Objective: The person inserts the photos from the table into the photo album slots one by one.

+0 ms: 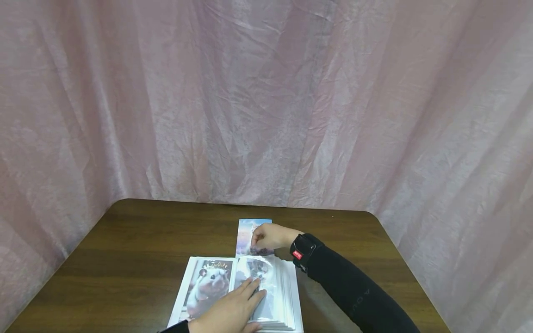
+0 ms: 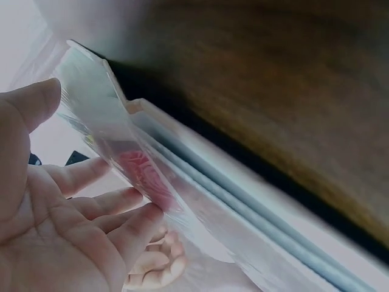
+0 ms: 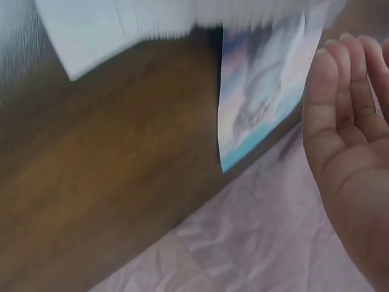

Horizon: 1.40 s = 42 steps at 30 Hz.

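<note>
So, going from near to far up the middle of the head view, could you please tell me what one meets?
Left hand pressing flat on the open photo album → right hand pinching a photo sticking out past the album's far edge → bare wooden table → pink curtain.

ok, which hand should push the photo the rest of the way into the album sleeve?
Right, probably. The right hand already pinches the photo at the album's far edge, where it sticks out. The left hand lies flat on the open page, steadying it.
</note>
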Available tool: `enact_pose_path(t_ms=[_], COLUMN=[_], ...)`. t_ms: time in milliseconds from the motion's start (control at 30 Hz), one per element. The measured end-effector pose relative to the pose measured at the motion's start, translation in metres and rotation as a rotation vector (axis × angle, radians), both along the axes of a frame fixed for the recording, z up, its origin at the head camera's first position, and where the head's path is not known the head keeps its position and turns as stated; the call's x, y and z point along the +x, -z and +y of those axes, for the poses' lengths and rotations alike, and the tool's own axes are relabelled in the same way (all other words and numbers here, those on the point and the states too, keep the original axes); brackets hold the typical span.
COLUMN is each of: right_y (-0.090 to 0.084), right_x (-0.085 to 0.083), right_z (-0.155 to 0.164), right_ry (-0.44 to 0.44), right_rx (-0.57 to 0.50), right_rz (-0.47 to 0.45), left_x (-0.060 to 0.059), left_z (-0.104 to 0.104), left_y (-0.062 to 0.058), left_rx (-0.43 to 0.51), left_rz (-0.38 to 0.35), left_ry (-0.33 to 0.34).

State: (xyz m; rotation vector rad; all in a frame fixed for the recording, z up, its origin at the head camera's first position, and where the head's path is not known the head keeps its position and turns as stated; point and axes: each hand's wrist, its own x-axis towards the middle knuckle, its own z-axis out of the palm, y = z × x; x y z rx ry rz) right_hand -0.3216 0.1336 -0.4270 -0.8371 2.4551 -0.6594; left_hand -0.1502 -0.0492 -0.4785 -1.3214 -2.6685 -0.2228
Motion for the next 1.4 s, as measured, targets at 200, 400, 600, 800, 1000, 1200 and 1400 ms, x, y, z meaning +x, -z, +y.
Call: enact_pose_path(t_ms=[200, 400, 600, 800, 1000, 1200, 1400], right_y=[-0.006, 0.002, 0.019, 0.031, 0.038, 0.048, 0.05], right_x=[-0.019, -0.036, -0.045, -0.043, -0.044, -0.041, -0.041], right_z=[0.009, 0.016, 0.022, 0.024, 0.022, 0.022, 0.022], right_ry=[0.082, 0.159, 0.22, 0.246, 0.287, 0.255, 0.236], right_rx=[-0.013, 0.052, 0.073, 0.109, 0.135, 0.138, 0.128], right_rz=[0.072, 0.17, 0.16, 0.164, 0.114, 0.142, 0.185], left_x=[-0.001, -0.002, -0.004, -0.005, -0.006, -0.004, -0.006], left_z=[0.001, 0.002, 0.005, 0.005, 0.003, -0.001, -0.001], left_y=[-0.002, -0.003, 0.001, 0.001, 0.003, 0.003, 0.002], left_rx=[-0.018, -0.016, -0.007, -0.001, -0.009, -0.02, -0.018], left_rz=[-0.049, -0.046, -0.003, -0.007, -0.038, -0.191, -0.167], left_ry=[-0.008, -0.013, -0.011, -0.005, -0.02, -0.048, -0.029])
